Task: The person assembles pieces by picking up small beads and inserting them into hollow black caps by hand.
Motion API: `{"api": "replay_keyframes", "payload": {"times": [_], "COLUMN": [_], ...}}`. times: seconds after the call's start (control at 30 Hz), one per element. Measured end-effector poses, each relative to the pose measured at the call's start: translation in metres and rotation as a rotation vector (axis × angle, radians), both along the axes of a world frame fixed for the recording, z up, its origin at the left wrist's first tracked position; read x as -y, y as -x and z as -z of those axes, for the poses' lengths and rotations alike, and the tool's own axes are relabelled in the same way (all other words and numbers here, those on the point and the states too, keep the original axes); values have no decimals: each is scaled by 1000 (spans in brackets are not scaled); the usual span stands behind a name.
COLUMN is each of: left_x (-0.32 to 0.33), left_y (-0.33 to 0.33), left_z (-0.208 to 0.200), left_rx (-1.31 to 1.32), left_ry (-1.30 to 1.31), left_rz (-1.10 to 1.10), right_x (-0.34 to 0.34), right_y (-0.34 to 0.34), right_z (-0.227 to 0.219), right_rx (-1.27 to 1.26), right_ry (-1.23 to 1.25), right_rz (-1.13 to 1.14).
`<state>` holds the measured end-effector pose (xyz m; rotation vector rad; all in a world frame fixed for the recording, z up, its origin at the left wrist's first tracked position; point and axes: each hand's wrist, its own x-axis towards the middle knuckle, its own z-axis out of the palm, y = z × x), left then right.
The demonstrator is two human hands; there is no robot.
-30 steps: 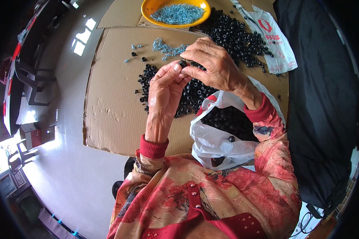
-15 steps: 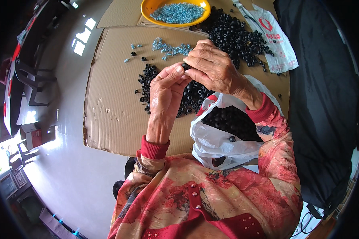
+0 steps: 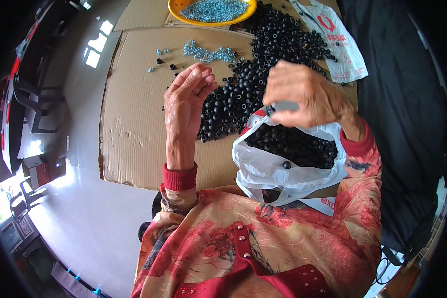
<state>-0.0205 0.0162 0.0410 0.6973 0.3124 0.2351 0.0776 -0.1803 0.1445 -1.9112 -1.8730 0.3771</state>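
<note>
My left hand [image 3: 184,102] is raised over the cardboard, palm turned inward. Its fingers are loosely curved and a little apart, with nothing visible in them. Over the mouth of a white plastic bag [image 3: 256,161], my right hand [image 3: 305,97] is blurred by motion. A small black bead [image 3: 269,110] shows between its thumb and fingertips. Many round black beads [image 3: 298,149] fill the bag. Between my hands a heap of black hollow pieces and beads [image 3: 228,107] spreads over the cardboard [image 3: 129,114].
Clear blue small parts [image 3: 208,53] lie in a loose pile beyond my left hand. A yellow bowl [image 3: 173,11] of similar parts stands at the far edge. Another white bag [image 3: 350,64] lies flat at the far right, beside a black cloth surface [image 3: 397,134].
My hands have come apart. The right one moved right and nearer, over the bag, with the small black bead. The left one moved slightly left, its fingers loosened.
</note>
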Motion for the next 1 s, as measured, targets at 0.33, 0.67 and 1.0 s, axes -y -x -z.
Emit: {"api": "replay_keyframes", "payload": {"times": [0.33,0.67,1.0], "left_x": [-4,-10,-9], "left_y": [-3,-5,-5], "left_z": [9,19,25], "left_rx": [16,-45,-110], "left_ry": [-30,-23,-52], "left_rz": [4,-48,-12], "right_x": [-9,-62,-68], "right_y": [-34,-83,-77], "right_z": [19,131,132], "right_rx": [28,170,176], "right_ry": [10,27,118], "right_rz": [209,326,360]}}
